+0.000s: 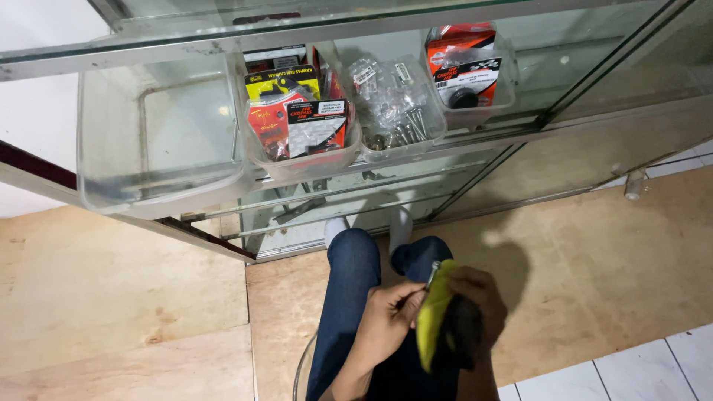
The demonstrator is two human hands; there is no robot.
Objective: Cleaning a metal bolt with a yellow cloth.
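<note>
My left hand [388,315] pinches a small metal bolt [433,273] by its lower end. The bolt's tip sticks up above a yellow cloth [433,312]. My right hand [481,295] wraps around that cloth, which also has a dark part [464,338], and presses it against the bolt. Both hands are low in the view, over my lap in blue jeans [347,297].
A glass display cabinet [520,141] stands in front of me. On its shelf sit an empty clear plastic tub [156,141], a tub of red and black packets [301,122], a tub of bolts [397,111] and another packet tub [468,67]. Plywood floor [594,260] surrounds my feet.
</note>
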